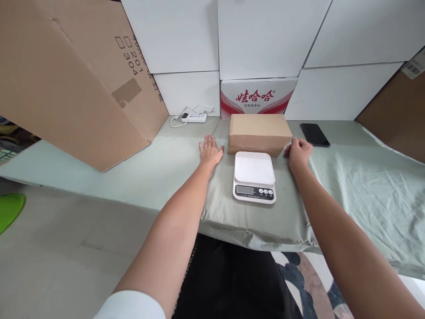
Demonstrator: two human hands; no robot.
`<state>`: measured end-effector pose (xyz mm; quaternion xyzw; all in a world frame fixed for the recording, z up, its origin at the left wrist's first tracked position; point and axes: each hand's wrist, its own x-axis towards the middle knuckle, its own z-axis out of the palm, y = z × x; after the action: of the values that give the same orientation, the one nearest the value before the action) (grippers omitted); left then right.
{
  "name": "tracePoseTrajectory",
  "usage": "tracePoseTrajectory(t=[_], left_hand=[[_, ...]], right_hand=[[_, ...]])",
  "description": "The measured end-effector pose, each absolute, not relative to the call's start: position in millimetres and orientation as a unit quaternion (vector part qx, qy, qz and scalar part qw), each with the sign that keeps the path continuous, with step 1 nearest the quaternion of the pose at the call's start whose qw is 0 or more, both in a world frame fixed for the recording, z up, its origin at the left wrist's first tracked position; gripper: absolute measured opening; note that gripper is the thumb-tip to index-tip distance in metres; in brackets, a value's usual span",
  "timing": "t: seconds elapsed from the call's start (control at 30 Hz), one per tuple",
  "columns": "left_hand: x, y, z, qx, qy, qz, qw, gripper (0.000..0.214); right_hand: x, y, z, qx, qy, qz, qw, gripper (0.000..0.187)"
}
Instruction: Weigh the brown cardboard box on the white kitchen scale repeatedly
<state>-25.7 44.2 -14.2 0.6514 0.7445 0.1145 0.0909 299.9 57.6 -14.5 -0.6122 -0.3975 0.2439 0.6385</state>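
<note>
A flat brown cardboard box (pixel 259 133) lies on the pale green cloth (pixel 348 177) of the table, just behind a white kitchen scale (pixel 254 176) with a dark display. My left hand (pixel 210 150) rests flat on the cloth, fingers stretched out, a little left of the box and not touching it. My right hand (pixel 298 152) is at the box's right front corner, fingers curled with the fingertips against the box edge. Nothing lies on the scale's platform.
A large tilted cardboard box (pixel 76 75) leans over the table's left side. White boxes (pixel 265 40) line the back, with a red-and-white printed carton (pixel 257 98) behind the brown box. A white power strip (pixel 194 117) lies back left, a black phone (pixel 314 134) back right.
</note>
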Motion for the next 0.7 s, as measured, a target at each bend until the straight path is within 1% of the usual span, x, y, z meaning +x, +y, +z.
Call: tracePoseTrajectory(t=[0.2, 0.7], left_hand=[[-28.6, 47.5, -15.8, 0.66, 0.739, 0.1, 0.095, 0.088], [-29.9, 46.2, -13.9, 0.655, 0.743, 0.1, 0.1, 0.089]], right_hand=[[299.4, 60.8, -13.4, -0.609, -0.371, 0.262, 0.65, 0.045], [298.2, 56.9, -10.5, -0.61, -0.356, 0.226, 0.67, 0.046]])
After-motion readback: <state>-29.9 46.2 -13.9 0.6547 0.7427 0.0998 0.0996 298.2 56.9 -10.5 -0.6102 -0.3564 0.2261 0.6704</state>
